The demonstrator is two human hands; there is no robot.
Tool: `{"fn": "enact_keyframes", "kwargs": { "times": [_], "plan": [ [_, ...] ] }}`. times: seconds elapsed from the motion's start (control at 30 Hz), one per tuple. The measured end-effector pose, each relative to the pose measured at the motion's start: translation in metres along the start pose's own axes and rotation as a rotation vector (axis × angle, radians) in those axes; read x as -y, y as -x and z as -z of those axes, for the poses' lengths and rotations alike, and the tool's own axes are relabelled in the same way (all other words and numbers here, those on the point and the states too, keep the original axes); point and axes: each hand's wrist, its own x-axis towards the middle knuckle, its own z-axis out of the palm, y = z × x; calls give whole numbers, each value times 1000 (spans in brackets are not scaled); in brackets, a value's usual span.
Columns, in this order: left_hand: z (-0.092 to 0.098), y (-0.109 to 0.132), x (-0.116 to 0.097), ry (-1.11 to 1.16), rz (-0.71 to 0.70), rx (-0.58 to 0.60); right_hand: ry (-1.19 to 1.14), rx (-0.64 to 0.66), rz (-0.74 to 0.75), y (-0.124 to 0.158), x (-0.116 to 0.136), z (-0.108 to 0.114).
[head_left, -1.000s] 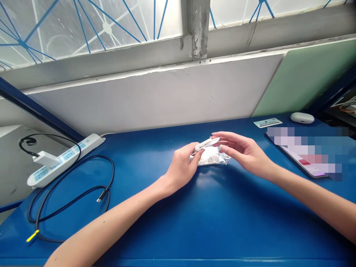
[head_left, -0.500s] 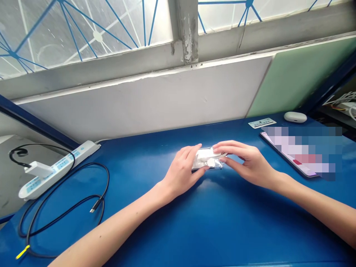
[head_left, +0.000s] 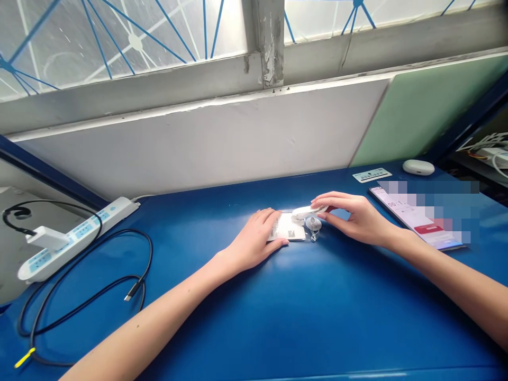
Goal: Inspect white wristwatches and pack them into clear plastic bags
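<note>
A clear plastic packet (head_left: 289, 230) with a white label lies flat on the blue table (head_left: 278, 317), near the middle. My left hand (head_left: 254, 241) rests flat on the packet's left end, fingers stretched out. My right hand (head_left: 349, 217) is just to the right, its fingers pinched on a small white oblong device (head_left: 305, 212) at the packet's right end. A small round white piece (head_left: 313, 224) on a short chain lies under that device, beside the packet.
A phone (head_left: 416, 211) with a lit screen lies right of my right hand, a white earbud case (head_left: 418, 167) and a white label (head_left: 371, 175) behind it. At far left lie a white power strip (head_left: 75, 235) with a plugged-in charger (head_left: 43, 238) and a black cable (head_left: 99, 286).
The white device passed from my left hand to my right. My left hand went flat on the packet, which now lies pressed down, and the round piece on its chain came into view.
</note>
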Motion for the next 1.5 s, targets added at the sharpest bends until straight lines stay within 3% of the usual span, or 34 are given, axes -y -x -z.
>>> {"fn": "enact_keyframes", "kwargs": {
  "times": [0.4, 0.6, 0.97, 1.27, 1.5],
  "plan": [
    [4, 0, 1, -39, 16, 28, -8, 8, -106, 0, -24, 20],
    [0, 4, 0, -43, 7, -13, -125, 122, -134, 2, -29, 22],
    [-4, 6, 0, -15, 20, -62, 12, 136, 17, 5, -20, -6],
    [-3, 4, -1, -30, 27, -25, 277, 211, 149, 6, -14, -4],
    [-3, 4, -3, -45, 24, -18, 301, 105, 150, 6, -8, -10]
  ]
}}
